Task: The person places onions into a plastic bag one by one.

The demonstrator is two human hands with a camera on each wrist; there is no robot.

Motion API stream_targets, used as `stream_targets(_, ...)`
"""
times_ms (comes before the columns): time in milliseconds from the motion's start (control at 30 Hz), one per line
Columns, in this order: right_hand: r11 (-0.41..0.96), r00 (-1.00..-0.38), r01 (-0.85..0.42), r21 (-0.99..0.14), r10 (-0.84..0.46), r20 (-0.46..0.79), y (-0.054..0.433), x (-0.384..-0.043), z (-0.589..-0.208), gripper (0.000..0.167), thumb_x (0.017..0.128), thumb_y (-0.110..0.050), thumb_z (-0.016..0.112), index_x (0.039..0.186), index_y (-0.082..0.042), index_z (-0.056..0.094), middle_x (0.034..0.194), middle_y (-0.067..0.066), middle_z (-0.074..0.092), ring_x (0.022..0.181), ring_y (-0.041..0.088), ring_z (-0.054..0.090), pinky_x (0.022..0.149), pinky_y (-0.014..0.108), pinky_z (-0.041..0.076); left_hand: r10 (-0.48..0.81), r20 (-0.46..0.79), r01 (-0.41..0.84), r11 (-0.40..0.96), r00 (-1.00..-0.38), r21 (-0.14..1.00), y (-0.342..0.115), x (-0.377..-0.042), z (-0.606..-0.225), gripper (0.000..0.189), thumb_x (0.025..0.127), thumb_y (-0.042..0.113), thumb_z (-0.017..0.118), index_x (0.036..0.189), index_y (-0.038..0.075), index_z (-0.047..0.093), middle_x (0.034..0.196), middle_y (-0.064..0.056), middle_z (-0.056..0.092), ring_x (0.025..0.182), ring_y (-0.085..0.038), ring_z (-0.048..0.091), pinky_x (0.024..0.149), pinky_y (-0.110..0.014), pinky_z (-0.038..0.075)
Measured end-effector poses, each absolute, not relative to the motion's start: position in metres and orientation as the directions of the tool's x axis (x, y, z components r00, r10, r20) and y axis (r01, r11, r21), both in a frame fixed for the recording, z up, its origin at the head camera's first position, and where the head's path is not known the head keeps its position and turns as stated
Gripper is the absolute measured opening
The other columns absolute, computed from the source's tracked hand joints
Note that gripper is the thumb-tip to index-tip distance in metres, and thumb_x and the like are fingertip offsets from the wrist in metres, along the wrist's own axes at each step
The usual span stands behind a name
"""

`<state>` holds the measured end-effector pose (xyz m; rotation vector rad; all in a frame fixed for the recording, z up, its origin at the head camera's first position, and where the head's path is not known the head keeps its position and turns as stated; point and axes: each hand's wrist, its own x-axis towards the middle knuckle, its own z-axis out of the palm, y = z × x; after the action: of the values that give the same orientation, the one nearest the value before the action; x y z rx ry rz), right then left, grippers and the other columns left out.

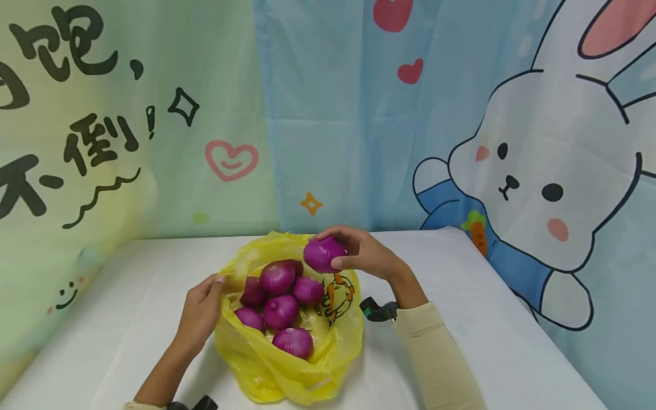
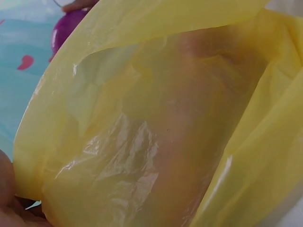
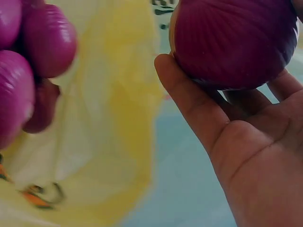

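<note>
A yellow plastic bag [image 1: 335, 364] stands open on the table, several red onions [image 1: 281, 312] lying inside it. My left hand [image 1: 201, 307] pinches the bag's left rim between thumb and fingers; in the left wrist view the yellow film [image 2: 118, 142] covers most of the picture. Over the bag's back right edge, my right hand [image 1: 366, 253] grips one red onion [image 1: 323, 254]. The right wrist view shows that onion [image 3: 232, 42] held in curled fingers, apart from the onions [image 3: 49, 40] in the bag.
A white cloth [image 1: 123, 319] covers the table. Behind it hangs a printed curtain [image 1: 318, 114] with a cartoon rabbit and lettering. Black straps with devices [image 1: 378, 310] sit on both wrists.
</note>
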<state>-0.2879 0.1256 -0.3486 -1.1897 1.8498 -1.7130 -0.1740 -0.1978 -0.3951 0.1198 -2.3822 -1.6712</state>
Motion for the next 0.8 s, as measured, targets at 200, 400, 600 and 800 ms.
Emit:
stream_targets(200, -0.007, -0.551, -0.357, -0.934, -0.806, 0.217, 0.099, -0.293, -0.364, 0.053, 0.088, -0.03, 0.073, 0.132, -0.007, 0.054, 0.13, 0.011, 0.056, 0.115, 0.029, 0.054, 0.089, 0.044, 0.051, -0.19, 0.144, 0.076, 0.327, -0.971, 0.942, -0.196, -0.177, -0.393, 0.043, 0.106, 0.031, 0.04, 0.118, -0.003, 0.063, 0.102, -0.015, 0.059, 0.078, -0.012, 0.051, 0.068, -0.022, 0.045)
stream_targets(400, 0.057, -0.538, -0.364, -0.93, -0.828, 0.159, 0.082, -0.293, -0.378, 0.047, 0.09, -0.027, 0.071, 0.131, -0.012, 0.056, 0.127, 0.006, 0.058, 0.114, 0.024, 0.055, 0.093, 0.04, 0.048, -0.192, 0.142, 0.07, 0.338, -0.971, 0.938, -0.195, -0.175, -0.392, 0.044, 0.106, 0.032, 0.039, 0.117, -0.002, 0.064, 0.097, -0.014, 0.059, 0.078, -0.014, 0.051, 0.068, -0.023, 0.045)
stream_targets(600, 0.108, -0.5, -0.378, -0.919, -0.86, 0.105, 0.08, -0.291, -0.387, 0.046, 0.09, -0.029, 0.071, 0.131, -0.016, 0.057, 0.131, 0.002, 0.055, 0.117, 0.02, 0.053, 0.093, 0.038, 0.049, -0.193, 0.135, 0.063, 0.341, -0.972, 0.938, -0.196, -0.172, -0.393, 0.044, 0.106, 0.033, 0.038, 0.115, -0.002, 0.063, 0.095, -0.016, 0.056, 0.081, -0.017, 0.048, 0.069, -0.025, 0.043)
stream_targets(800, 0.131, -0.49, -0.386, -0.913, -0.867, 0.083, 0.088, -0.286, -0.397, 0.043, 0.089, -0.025, 0.072, 0.129, -0.016, 0.058, 0.129, 0.001, 0.055, 0.115, 0.019, 0.053, 0.091, 0.038, 0.05, -0.204, 0.128, 0.051, 0.344, -0.971, 0.937, -0.196, -0.17, -0.392, 0.044, 0.106, 0.032, 0.038, 0.115, -0.002, 0.063, 0.104, -0.015, 0.059, 0.085, -0.017, 0.049, 0.071, -0.024, 0.043)
